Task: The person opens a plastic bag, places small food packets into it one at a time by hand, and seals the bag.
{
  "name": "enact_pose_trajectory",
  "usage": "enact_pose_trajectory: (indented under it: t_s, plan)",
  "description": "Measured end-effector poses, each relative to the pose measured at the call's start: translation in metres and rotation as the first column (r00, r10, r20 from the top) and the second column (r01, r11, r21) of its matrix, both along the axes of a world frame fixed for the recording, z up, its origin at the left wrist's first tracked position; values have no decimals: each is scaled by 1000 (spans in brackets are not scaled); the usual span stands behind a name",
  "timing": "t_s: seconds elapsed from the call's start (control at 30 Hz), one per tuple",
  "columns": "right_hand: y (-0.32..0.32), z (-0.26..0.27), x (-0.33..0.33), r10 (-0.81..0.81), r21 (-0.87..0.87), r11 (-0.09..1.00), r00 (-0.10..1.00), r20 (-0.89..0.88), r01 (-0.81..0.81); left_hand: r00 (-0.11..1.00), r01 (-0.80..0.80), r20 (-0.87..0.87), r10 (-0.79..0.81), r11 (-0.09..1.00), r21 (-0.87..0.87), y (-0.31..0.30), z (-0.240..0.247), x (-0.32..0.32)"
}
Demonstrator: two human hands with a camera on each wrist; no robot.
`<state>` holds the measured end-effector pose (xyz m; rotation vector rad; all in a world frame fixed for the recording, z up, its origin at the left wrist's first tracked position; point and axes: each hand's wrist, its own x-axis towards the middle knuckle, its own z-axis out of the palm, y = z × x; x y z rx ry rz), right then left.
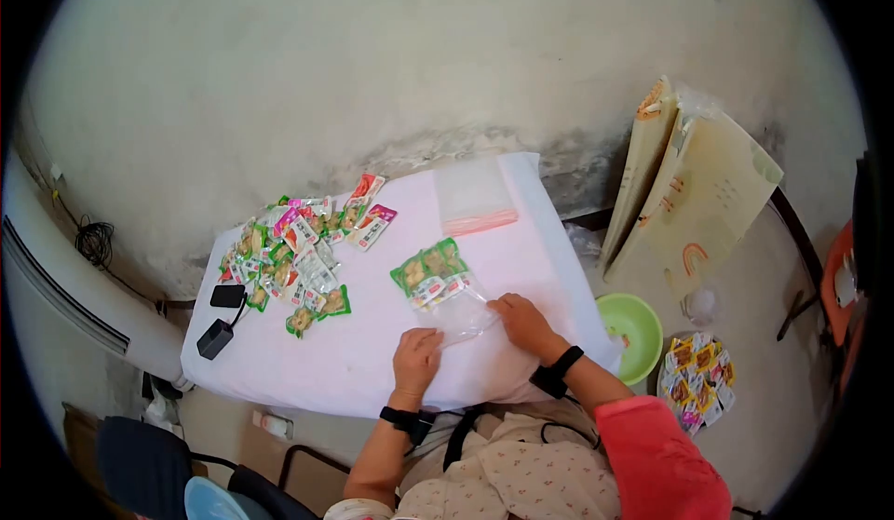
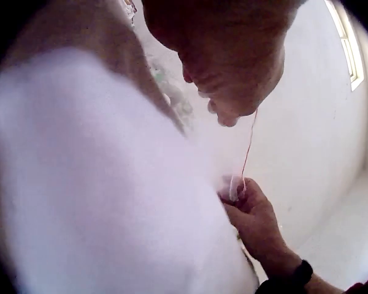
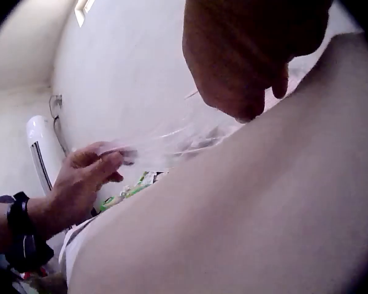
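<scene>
A clear zip bag (image 1: pixel 463 322) lies near the front of the table, its mouth turned toward the person. Several snack packets, green-edged and white, (image 1: pixel 431 274) are at its far end. At the mouth's left corner, my left hand (image 1: pixel 416 364) pinches the bag between thumb and fingers. My right hand (image 1: pixel 528 324) pinches the opposite corner. The red-edged rim (image 2: pixel 250 144) runs taut between both hands in the left wrist view. In the right wrist view, the film stretches from the left hand's fingertips (image 3: pixel 113 160) toward the right hand.
A heap of mixed snack packets (image 1: pixel 307 269) covers the table's left side, near a black phone (image 1: pixel 227 296) and a black box (image 1: pixel 215 339). Flat zip bags (image 1: pixel 473 199) lie at the back. On the floor at right stand a green basin (image 1: pixel 649 320) and a packet-filled bag (image 1: pixel 697 382).
</scene>
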<state>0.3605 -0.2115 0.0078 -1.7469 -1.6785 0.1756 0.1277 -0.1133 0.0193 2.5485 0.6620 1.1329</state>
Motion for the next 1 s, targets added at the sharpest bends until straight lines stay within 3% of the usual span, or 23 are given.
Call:
enact_pose_trajectory:
  t_s: [0.07,0.2,0.27,0.3,0.37,0.5,0.57,0.6,0.67,1.0]
  plan:
    - [0,2,0,6,160,987,994,112,-24,999,-10,43,13,998,-61,5,10,-5]
    - [8,34,4,58,172,981,978,200,-93,989,-27,144,44,993,-118,25,42,-9]
    - [14,61,3,28,307,951,999,33,-37,969,-69,196,153,923,-378,39,52,-10]
    - [15,77,2,27,311,950,999,37,-37,968,-66,201,150,925,-374,43,61,-10]
    - [14,104,-3,70,427,904,995,-67,-35,945,-10,257,203,802,-597,48,79,-10]
    - [5,125,-11,105,383,924,967,-234,-8,882,191,447,150,754,-629,39,104,-17]
    - [0,122,-15,158,245,969,812,-563,-19,863,227,484,148,741,-632,28,108,-23]
    - [-4,122,-18,158,252,968,815,-557,-16,846,263,513,146,722,-640,22,110,-25]
    - [-17,125,-23,236,281,958,716,-657,-58,839,287,529,129,720,-631,11,110,-30]
    - [-68,128,-31,173,296,953,688,-705,64,799,394,595,89,670,-629,-46,112,-37]
